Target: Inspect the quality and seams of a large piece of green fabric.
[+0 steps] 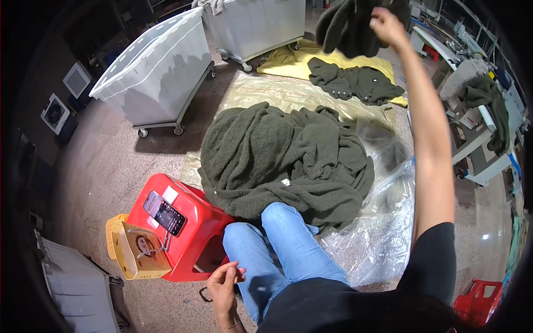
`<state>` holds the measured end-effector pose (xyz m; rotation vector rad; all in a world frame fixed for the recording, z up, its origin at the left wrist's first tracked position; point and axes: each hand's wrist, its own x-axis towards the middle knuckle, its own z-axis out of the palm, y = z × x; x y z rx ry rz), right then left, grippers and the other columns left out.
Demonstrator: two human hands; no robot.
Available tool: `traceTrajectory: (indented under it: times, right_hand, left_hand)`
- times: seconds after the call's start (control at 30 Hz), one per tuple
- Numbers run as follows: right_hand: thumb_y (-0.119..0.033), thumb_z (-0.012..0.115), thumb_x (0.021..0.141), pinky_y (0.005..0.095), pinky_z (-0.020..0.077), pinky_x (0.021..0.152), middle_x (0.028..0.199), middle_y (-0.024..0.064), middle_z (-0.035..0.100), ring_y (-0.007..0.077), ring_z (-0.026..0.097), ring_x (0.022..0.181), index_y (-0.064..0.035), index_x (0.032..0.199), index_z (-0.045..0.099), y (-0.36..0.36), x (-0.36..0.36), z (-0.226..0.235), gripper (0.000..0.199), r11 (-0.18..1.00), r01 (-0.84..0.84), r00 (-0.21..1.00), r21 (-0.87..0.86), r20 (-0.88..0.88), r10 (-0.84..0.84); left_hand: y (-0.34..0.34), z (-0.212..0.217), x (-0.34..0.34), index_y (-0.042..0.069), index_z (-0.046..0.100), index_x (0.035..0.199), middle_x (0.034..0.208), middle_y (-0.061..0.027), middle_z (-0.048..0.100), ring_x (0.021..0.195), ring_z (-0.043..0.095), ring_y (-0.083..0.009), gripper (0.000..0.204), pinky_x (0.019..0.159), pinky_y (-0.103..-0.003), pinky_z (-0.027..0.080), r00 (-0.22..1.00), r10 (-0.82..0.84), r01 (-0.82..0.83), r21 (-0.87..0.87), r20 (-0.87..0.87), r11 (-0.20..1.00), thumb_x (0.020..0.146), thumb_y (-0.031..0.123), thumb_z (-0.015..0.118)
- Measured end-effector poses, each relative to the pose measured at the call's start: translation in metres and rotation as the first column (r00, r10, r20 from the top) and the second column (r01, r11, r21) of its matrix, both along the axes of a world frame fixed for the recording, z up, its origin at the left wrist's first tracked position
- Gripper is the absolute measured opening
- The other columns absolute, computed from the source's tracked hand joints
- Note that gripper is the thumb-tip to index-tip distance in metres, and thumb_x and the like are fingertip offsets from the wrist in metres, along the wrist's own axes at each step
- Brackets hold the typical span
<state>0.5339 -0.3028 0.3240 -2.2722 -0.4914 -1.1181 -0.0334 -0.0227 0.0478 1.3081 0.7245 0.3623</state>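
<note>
My right arm stretches far up to the right, and my right hand (387,26) is closed on a dark green knit garment (347,28) lifted at the top edge of the view. Low by my left knee, my left hand (224,288) has its fingers curled together. A black loop (205,294) sticks out beside it; whether the hand holds this is unclear. A large heap of dark green knit garments (250,150) lies in front of my knees. Below the raised garment, another green garment (361,83) with pale spots lies spread on a yellow sheet (297,62).
Left of my knees stands a red plastic stool (194,244) with a phone (165,213) and a yellow paper bag (133,258). Clear plastic sheeting (372,233) lies right of the heap. Wheeled white bins (161,72) stand at the back left; a cluttered worktable (483,127) is on the right.
</note>
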Motion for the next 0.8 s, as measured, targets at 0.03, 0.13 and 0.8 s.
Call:
traceTrajectory:
  times: [0.03, 0.13, 0.8]
  right_hand:
    - [-0.028, 0.063, 0.080, 0.0407, 0.0493, 0.084, 0.105, 0.0192, 0.065, 0.0312, 0.064, 0.098, -0.0063, 0.112, 0.059, 0.009, -0.004, -0.051, 0.039, 0.990, 0.019, 0.984, -0.140, -0.174, -0.043]
    - [-0.034, 0.065, 0.079, 0.0403, 0.0497, 0.083, 0.104, 0.0174, 0.066, 0.0299, 0.064, 0.097, -0.0074, 0.110, 0.061, 0.043, -0.049, -0.220, 0.042, 0.946, -0.209, 0.872, -0.247, -0.485, 0.066]
    - [0.005, 0.049, 0.064, 0.0337, 0.0464, 0.083, 0.091, 0.0145, 0.059, 0.0296, 0.059, 0.089, 0.0017, 0.093, 0.058, 0.031, -0.322, -0.333, 0.030, 0.659, -0.645, 0.482, 0.386, -0.464, 0.743]
  left_hand:
    - [-0.001, -0.001, 0.001, -0.004, 0.064, 0.103, 0.080, -0.0129, 0.068, 0.067, 0.065, -0.0153, 0.023, 0.061, -0.026, 0.054, 0.999, -0.042, 0.043, -0.007, 0.015, 0.999, 0.093, 0.016, 0.060]
    - [-0.002, -0.004, 0.003, -0.004, 0.065, 0.103, 0.081, -0.0130, 0.068, 0.068, 0.065, -0.0149, 0.022, 0.063, -0.025, 0.054, 0.997, -0.072, 0.072, 0.023, -0.008, 0.997, 0.093, 0.015, 0.060]
    - [0.027, -0.118, 0.157, 0.003, 0.026, 0.143, 0.134, -0.0220, 0.045, 0.112, 0.054, -0.0274, 0.065, 0.090, -0.034, 0.046, 0.979, 0.052, -0.063, -0.046, -0.198, 0.997, 0.092, 0.025, 0.059]
